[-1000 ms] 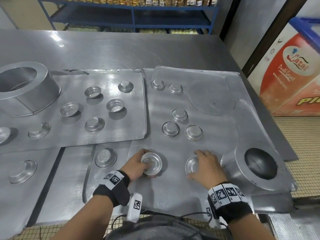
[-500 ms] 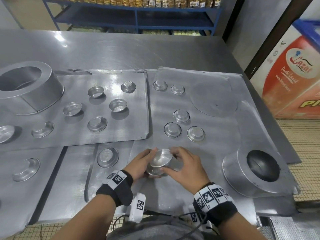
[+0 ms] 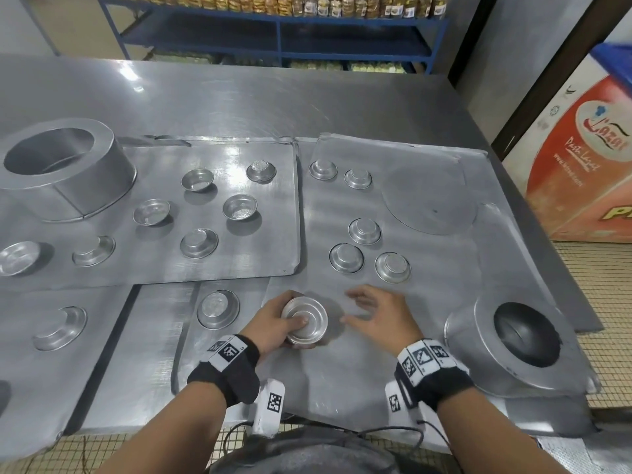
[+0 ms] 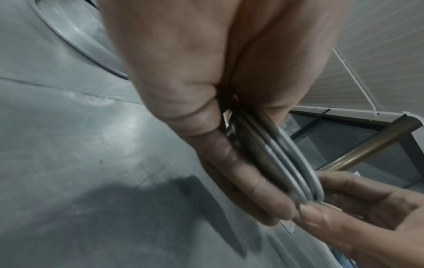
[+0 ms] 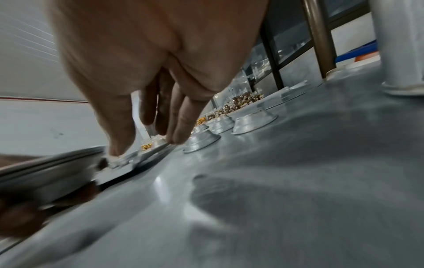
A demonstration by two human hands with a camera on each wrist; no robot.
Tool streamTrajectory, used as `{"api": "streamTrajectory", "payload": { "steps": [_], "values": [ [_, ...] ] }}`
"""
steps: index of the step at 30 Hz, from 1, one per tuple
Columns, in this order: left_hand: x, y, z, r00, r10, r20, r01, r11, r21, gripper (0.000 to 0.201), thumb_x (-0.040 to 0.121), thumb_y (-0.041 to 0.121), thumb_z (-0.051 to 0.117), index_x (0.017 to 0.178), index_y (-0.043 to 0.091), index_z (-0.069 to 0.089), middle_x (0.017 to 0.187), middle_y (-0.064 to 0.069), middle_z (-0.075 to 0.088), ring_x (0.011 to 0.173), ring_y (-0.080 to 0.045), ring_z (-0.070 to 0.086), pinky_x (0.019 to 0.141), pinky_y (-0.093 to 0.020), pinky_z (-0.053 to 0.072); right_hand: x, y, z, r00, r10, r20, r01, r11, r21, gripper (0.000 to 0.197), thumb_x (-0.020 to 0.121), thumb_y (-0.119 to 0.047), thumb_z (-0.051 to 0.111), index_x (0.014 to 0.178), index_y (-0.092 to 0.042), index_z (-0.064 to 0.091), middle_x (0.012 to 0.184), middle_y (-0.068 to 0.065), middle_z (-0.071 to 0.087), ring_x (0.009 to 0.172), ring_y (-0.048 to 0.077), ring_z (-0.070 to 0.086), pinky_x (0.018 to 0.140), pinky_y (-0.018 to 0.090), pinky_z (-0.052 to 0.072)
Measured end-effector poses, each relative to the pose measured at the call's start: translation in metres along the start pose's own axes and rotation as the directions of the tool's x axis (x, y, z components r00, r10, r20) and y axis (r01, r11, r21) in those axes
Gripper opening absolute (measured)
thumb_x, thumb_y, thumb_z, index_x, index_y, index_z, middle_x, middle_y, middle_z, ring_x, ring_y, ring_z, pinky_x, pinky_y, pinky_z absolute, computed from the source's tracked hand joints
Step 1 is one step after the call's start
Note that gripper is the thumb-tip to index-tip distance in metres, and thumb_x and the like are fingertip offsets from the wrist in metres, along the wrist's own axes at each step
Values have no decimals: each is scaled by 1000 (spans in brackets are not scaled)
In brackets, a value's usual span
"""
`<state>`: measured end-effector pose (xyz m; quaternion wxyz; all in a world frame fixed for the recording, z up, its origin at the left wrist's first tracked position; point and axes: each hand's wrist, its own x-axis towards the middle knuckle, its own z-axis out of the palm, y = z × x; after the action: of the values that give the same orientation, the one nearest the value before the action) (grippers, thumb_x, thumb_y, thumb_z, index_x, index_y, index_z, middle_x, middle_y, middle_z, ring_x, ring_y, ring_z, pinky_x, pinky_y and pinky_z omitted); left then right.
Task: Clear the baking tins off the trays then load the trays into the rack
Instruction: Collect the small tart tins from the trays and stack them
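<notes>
My left hand (image 3: 293, 323) grips a nested stack of small round tins (image 3: 307, 318), thumb inside the top one, just above the near right tray (image 3: 427, 302). The left wrist view shows the stack's rims (image 4: 275, 163) edge on between thumb and fingers. Beside the stack, my right hand (image 3: 362, 309) hovers with fingers spread and holds nothing. Three upturned small tins (image 3: 346, 257) sit beyond it on the same tray, and in the right wrist view (image 5: 252, 122) they lie just past the fingertips (image 5: 179, 134). The left tray (image 3: 266, 241) carries several more small tins (image 3: 239, 206).
A large ring tin (image 3: 506, 343) lies at the right tray's near corner and a flat metal disc (image 3: 427, 196) at its back. A big round tin (image 3: 65, 165) stands far left. One small tin (image 3: 218, 308) sits left of my left hand. Blue shelving (image 3: 280, 32) stands behind the table.
Each hand held its own tin a second ago. The right hand put its tin into the left hand's tin, then let go and drew back to the right.
</notes>
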<state>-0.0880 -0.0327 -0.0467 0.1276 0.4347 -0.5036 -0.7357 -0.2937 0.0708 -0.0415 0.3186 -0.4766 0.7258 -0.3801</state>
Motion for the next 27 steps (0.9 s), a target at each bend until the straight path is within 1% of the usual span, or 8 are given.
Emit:
{"api": "streamTrajectory", "payload": {
  "steps": [2, 5, 9, 13, 17, 22, 24, 27],
  "values": [
    [-1, 0, -3, 1000, 7, -4, -7, 1000, 23, 27, 89, -7, 62, 112, 8, 61, 96, -13, 67, 84, -27, 68, 74, -60, 58, 21, 8, -13, 987, 5, -163, -28, 990, -139, 41, 71, -10, 86, 109, -13, 71, 106, 2, 71, 98, 19, 67, 95, 33, 53],
    [-4, 1, -4, 1000, 0, -23, 1, 1000, 9, 29, 88, -8, 62, 115, 5, 60, 94, -11, 67, 78, -22, 69, 65, -47, 61, 56, 23, -30, 945, 16, -327, -142, 920, -366, 52, 71, -16, 84, 118, -4, 65, 118, 15, 65, 114, 35, 56, 101, 36, 39],
    [-6, 2, -4, 1000, 0, -26, 0, 1000, -2, 29, 89, -9, 61, 115, 5, 60, 97, -14, 67, 82, -27, 69, 70, -54, 60, 86, 40, -40, 923, 183, -338, -343, 789, -510, 74, 74, -38, 79, 134, -5, 51, 136, 18, 53, 129, 37, 43, 106, 38, 32],
    [-7, 2, -7, 999, -9, -37, 9, 1000, 10, 30, 89, -11, 60, 115, 3, 58, 100, -23, 65, 84, -37, 68, 73, -60, 58, 96, 47, -39, 923, 234, -305, -370, 758, -537, 65, 74, -42, 76, 126, -7, 56, 130, 16, 57, 124, 36, 47, 102, 37, 37],
    [-6, 0, -9, 998, 2, -64, 2, 998, 57, 30, 78, 5, 70, 105, 17, 66, 107, -27, 67, 95, -43, 68, 82, -69, 51, 93, 45, -38, 911, 251, -327, -392, 775, -496, 58, 73, -34, 81, 119, -7, 57, 120, 17, 62, 118, 39, 51, 97, 39, 43],
    [-6, 2, -9, 997, 30, -65, -24, 996, 80, 36, 76, 6, 69, 110, 12, 64, 106, -24, 69, 100, -45, 66, 84, -65, 53, 80, 37, -36, 919, 223, -325, -370, 771, -518, 51, 75, -28, 81, 113, -6, 55, 113, 18, 63, 110, 41, 55, 90, 41, 50],
    [-5, 3, -9, 997, 27, -68, -22, 997, 77, 33, 82, -3, 66, 112, 9, 62, 101, -21, 69, 90, -38, 68, 80, -60, 56, 75, 34, -35, 917, 229, -326, -374, 777, -507, 47, 75, -26, 81, 110, -8, 56, 111, 16, 63, 109, 39, 56, 88, 39, 50],
    [-3, 4, -6, 998, 24, -64, -19, 997, 79, 31, 89, -10, 60, 115, 8, 60, 98, -16, 67, 83, -25, 67, 68, -43, 61, 66, 30, -34, 928, 201, -314, -341, 799, -495, 46, 70, -23, 84, 107, -8, 61, 108, 16, 64, 105, 38, 58, 87, 38, 50]
  ]
}}
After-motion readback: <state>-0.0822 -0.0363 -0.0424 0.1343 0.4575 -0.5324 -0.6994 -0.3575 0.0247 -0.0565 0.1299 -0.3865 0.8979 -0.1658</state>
